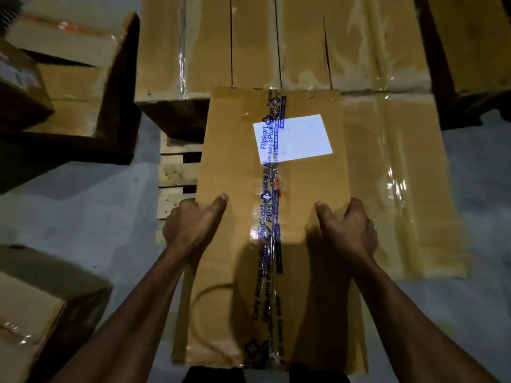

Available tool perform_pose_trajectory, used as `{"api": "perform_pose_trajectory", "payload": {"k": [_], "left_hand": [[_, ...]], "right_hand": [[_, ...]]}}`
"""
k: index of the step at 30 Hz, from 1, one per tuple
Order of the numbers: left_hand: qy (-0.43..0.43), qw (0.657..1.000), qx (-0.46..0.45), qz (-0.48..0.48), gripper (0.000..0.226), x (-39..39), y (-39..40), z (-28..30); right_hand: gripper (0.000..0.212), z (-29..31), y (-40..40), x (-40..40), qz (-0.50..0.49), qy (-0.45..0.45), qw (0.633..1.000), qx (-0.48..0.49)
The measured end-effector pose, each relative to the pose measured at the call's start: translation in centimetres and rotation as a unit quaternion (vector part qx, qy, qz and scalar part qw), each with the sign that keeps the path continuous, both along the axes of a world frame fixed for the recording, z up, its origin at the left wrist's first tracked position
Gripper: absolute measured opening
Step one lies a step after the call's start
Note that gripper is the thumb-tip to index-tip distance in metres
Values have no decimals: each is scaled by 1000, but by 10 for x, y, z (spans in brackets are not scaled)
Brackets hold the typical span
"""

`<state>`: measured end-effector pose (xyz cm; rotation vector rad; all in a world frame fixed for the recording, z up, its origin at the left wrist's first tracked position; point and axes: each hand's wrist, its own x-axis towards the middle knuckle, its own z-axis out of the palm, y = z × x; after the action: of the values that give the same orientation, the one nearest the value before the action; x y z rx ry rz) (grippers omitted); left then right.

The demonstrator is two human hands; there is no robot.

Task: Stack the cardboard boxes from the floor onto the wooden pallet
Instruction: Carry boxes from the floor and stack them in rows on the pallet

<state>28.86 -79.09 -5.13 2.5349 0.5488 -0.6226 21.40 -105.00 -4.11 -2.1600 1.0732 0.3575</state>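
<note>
Now both hands, left hand [190,225] and right hand [349,230], clamped the carried box [265,217] by its sides, long axis pointing ahead toward the pallet [177,172].

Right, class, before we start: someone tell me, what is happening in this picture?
A person is holding a long cardboard box with blue printed tape and a white label. The left hand grips its left edge and the right hand its right edge, thumbs on top. Just ahead, the wooden pallet already carries taped boxes. More boxes stand on the floor to the left.
</note>
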Motion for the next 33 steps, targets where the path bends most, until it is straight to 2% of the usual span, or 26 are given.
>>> {"api": "perform_pose_trajectory", "payload": {"k": [6, 11, 14, 17, 19, 24, 28, 31, 33], "left_hand": [[12, 1000, -16, 15, 55, 16, -29, -60], [15, 998, -40, 35, 51, 28, -45, -96], [17, 995, -80, 50, 49, 32, -52, -122], [26, 989, -125, 80, 52, 35, -67, -152], [19, 988, -126, 90, 52, 37, -73, -165], [10, 981, -178, 82, 45, 39, -65, -178], [-20, 984, -161, 73, 53, 35, -69, -180], [-43, 993, -104, 33, 84, 29, -73, -173], [-43, 993, -103, -22, 98, 21, -72, -169]], "right_hand": [[72, -70, -27, 16, 4, -19, 999, 30], [71, -108, -46, 30, 13, -37, 999, 15], [68, -133, -60, 37, 49, -87, 994, -47], [84, -165, -67, 37, 158, 0, 980, -122], [88, -186, -68, 32, 215, 19, 964, -155], [91, -203, -69, 29, 232, 9, 954, -189], [87, -198, -72, 30, 256, 28, 950, -177], [81, -189, -71, 16, 284, 35, 945, -162], [79, -184, -69, -1, 307, 43, 939, -150]]}}
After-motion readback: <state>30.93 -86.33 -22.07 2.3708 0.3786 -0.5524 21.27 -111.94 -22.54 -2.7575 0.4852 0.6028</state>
